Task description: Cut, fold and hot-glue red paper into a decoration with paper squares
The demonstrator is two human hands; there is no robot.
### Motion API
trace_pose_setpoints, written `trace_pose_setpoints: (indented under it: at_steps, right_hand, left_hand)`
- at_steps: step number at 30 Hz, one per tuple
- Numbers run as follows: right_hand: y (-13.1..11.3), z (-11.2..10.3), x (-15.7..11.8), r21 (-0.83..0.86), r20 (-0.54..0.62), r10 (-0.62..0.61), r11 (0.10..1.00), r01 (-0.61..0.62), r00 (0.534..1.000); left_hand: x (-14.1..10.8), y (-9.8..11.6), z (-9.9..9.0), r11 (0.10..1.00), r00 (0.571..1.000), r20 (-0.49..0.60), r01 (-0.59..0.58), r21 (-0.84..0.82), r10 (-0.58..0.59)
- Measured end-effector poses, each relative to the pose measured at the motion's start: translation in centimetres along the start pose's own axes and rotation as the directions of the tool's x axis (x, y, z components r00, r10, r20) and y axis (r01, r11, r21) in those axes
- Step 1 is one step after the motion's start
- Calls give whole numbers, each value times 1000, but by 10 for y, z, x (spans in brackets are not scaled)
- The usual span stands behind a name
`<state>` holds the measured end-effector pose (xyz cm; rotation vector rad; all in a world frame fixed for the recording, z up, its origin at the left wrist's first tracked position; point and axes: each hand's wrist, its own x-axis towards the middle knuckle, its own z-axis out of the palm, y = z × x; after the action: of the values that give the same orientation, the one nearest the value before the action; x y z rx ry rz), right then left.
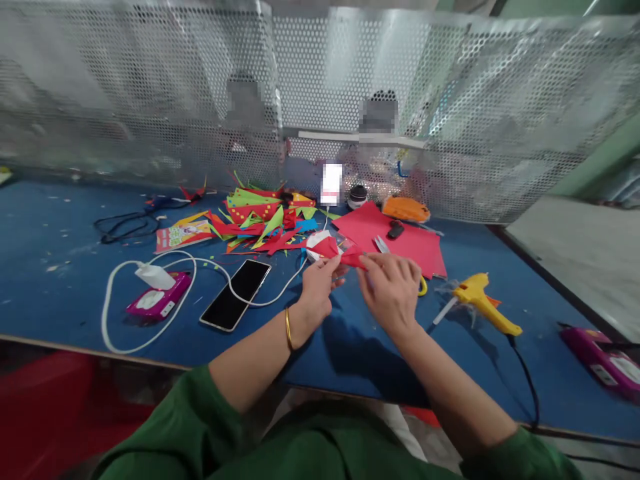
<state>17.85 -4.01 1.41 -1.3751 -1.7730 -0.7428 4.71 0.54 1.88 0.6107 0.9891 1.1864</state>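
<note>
Between my two hands a folded piece of red paper (353,257) is held above the blue table. My left hand (318,283) pinches its left end, fingertips near a pointed red part. On the right end, my right hand (393,283) is closed with the palm down, hiding most of its fingers' grip. Behind the paper lies something white, partly covered. A pair of scissors (381,245) with a yellow handle (423,287) lies partly under my right hand, by a large red paper sheet (415,248).
A yellow glue gun (480,303) lies at right, its cord trailing off the front edge. Left are a phone (236,295), a white cable (107,300) and a purple power strip (163,297). Coloured paper scraps (270,230) heap behind. A perforated metal screen (320,73) stands along the back.
</note>
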Motion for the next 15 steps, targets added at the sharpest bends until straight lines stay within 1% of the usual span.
trace_pose_setpoints:
  at_steps: [1,2,3,4,5,6,7,9,12,14,15]
  right_hand:
    - [7,1,1,145,-8,184,973,-180,983]
    - [13,3,2,312,29,368,880,-358,929]
    - [19,6,2,454,103,509,740,-496,854]
    - [24,8,1,557,191,596,589,-586,780]
    - [28,11,0,616,275,633,462,-638,724]
    - [31,13,-2,640,344,638,378,-669,689]
    - [32,16,-4,643,395,628,333,-690,671]
    - [30,19,-8,632,475,596,281,-722,648]
    - [23,19,-9,610,598,561,146,-779,573]
    - [20,18,-8,598,650,548,58,-800,526]
    - [19,18,-7,596,663,547,27,-802,511]
  left_hand:
    - [6,2,1,1000,1000,6,-27,2,27]
    - [12,4,1,999,999,16,-50,6,50]
    - [17,5,1,997,997,22,-72,10,72]
    - [21,5,0,996,996,24,-92,13,92]
    - [24,4,-1,994,994,23,-107,17,106]
    - [26,3,-2,993,993,20,-117,21,116]
    - [28,1,-4,992,992,18,-122,25,121]
    - [28,-4,-6,992,992,20,-122,34,121]
    - [27,-10,-7,991,992,44,-124,43,122]
    - [25,-12,-6,989,988,81,-139,60,134]
    - [24,-13,-6,987,985,99,-147,71,140]
